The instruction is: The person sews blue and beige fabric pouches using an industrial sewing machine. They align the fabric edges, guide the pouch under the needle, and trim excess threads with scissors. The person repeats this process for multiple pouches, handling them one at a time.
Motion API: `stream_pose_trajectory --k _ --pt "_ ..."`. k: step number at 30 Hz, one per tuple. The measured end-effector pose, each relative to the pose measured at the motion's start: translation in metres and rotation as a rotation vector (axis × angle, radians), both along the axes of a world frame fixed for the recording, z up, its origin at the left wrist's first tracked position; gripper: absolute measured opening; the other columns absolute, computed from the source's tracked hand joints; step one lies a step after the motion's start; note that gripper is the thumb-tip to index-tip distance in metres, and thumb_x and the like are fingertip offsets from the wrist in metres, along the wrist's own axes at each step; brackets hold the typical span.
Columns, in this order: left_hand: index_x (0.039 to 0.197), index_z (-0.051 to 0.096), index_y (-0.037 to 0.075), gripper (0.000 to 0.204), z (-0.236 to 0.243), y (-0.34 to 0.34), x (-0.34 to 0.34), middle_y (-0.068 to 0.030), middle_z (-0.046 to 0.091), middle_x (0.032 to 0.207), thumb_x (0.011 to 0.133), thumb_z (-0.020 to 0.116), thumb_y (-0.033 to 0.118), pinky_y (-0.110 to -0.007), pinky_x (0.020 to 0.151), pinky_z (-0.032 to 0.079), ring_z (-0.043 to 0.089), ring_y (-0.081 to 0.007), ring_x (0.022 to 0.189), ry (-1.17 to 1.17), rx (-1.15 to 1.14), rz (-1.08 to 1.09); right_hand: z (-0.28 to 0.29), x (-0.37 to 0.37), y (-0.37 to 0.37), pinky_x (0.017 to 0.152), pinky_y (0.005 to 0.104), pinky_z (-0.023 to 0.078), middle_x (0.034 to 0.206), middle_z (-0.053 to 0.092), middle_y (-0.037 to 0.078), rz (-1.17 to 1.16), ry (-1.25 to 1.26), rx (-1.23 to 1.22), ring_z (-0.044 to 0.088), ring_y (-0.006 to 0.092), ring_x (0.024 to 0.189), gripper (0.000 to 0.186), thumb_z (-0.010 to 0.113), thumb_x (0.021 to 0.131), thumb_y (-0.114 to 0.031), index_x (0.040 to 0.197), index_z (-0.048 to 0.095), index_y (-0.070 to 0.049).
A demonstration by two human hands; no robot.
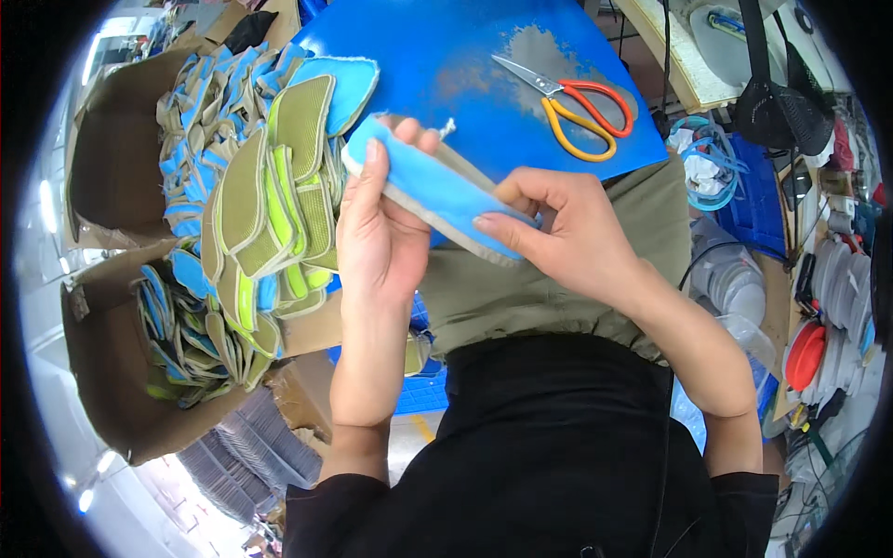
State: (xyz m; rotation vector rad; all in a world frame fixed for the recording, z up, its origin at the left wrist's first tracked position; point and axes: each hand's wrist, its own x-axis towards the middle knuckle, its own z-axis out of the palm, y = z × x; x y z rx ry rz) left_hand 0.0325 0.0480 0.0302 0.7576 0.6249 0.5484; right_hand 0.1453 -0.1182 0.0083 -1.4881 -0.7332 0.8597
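Observation:
Between my two hands is a curved fabric pad with a fuzzy blue face and a pale edge, held over my lap. My left hand grips its upper left end, thumb on the blue face and fingers behind. At the lower right end, my right hand pinches the pad between thumb and bent fingers. A white thread tuft sticks up behind the pad. Close to my left hand lies a heap of similar olive, green and blue pads. Scissors with one red and one yellow handle lie partly opened beyond my right hand.
The scissors rest on a blue work surface with a worn grey patch. Cardboard boxes at the left hold many more pads. At the right stand thread spools, a blue crate and coiled clear blue tubing.

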Motion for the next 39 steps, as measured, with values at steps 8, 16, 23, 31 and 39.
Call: stream_pose_trajectory --k 8,16,23,31,39 --pt "0.145 0.051 0.008 0.038 -0.003 0.004 -0.006 -0.0086 0.064 0.139 0.108 0.055 0.018 -0.039 0.105 0.055 0.062 -0.0205 0.128 -0.079 0.047 0.041 0.001 0.005 -0.004 0.063 0.0288 0.052 0.077 0.073 0.009 -0.003 0.120 0.051 0.067 0.0119 0.067 0.019 0.078 0.088 -0.015 0.097 0.074 0.001" --pt "0.150 0.045 0.013 0.045 -0.006 0.010 -0.012 -0.0091 0.060 0.143 0.106 0.058 0.014 -0.040 0.106 0.056 0.060 -0.0213 0.130 -0.127 0.076 0.074 0.002 0.004 -0.008 0.070 0.0299 0.054 0.078 0.070 0.011 -0.083 0.059 0.161 0.069 0.0164 0.071 0.021 0.078 0.087 -0.008 0.099 0.063 0.000" --pt "0.151 0.044 0.014 0.046 -0.007 0.013 -0.011 -0.0086 0.059 0.145 0.107 0.057 0.014 -0.040 0.104 0.057 0.060 -0.0200 0.130 -0.149 0.055 0.090 -0.003 0.007 -0.004 0.071 0.0310 0.055 0.078 0.068 0.010 -0.040 -0.001 0.206 0.068 0.0171 0.072 0.015 0.077 0.087 -0.006 0.089 0.063 0.000" --pt "0.152 0.044 0.015 0.046 -0.008 0.011 -0.013 -0.0061 0.062 0.142 0.107 0.056 0.014 -0.040 0.100 0.058 0.064 -0.0184 0.124 -0.194 0.008 0.087 -0.006 0.007 -0.002 0.069 0.0329 0.054 0.076 0.068 0.011 -0.049 0.064 0.079 0.069 0.0194 0.071 0.022 0.078 0.086 -0.013 0.082 0.061 0.001" --pt "0.154 0.041 0.016 0.049 -0.006 0.008 -0.019 -0.0059 0.064 0.140 0.107 0.055 0.013 -0.041 0.098 0.059 0.067 -0.0188 0.120 -0.214 0.028 0.076 0.001 0.012 0.000 0.071 0.0353 0.055 0.078 0.071 0.013 -0.052 0.098 0.038 0.071 0.0227 0.073 0.017 0.075 0.087 -0.012 0.089 0.066 0.002"
